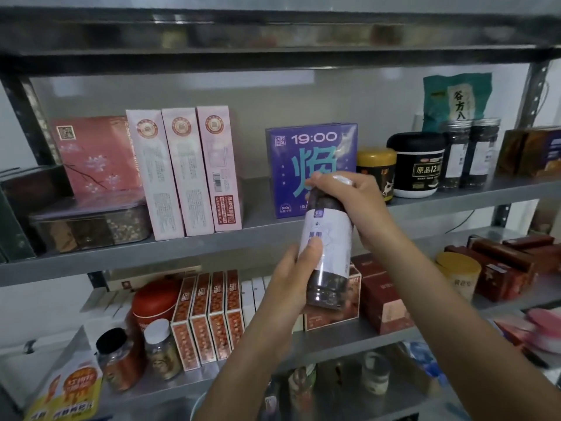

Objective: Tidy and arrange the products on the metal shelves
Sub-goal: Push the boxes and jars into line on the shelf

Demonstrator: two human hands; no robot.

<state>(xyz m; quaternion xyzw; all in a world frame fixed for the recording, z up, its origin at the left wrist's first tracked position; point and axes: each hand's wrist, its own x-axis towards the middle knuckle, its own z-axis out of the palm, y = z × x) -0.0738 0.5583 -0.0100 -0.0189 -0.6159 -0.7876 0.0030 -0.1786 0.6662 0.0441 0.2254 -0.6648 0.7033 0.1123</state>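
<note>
- The jar (329,235), clear with dark contents and a pale lavender label, is held in the air in front of the middle shelf (121,256), overlapping the lower right corner of the purple box (309,153).
- The right hand (349,202) is curled over the jar's top and hides most of the cap.
- The left hand (291,284) grips the jar lower down, with the thumb pressed on the label. The label's print is blurred and partly covered, so it cannot be read.
- The purple box reads "19:00" above one large teal character, which the right hand partly hides.
- To its right, a gold-lidded jar (376,165) stands half behind the right hand. Beside it, a black tub (416,168) reads "原品12", with the rest cut off.
- The teal bag (455,98) behind the tub shows "谷方八".
- Three tall pink-white boxes (188,168) stand side by side on the left. They carry round gold seals, and their small print is illegible.
- On the lower shelf, a row of orange-red boxes (209,317) shows "白" near the top of each.
- The top shelf's edge is smeared with blur.
</note>
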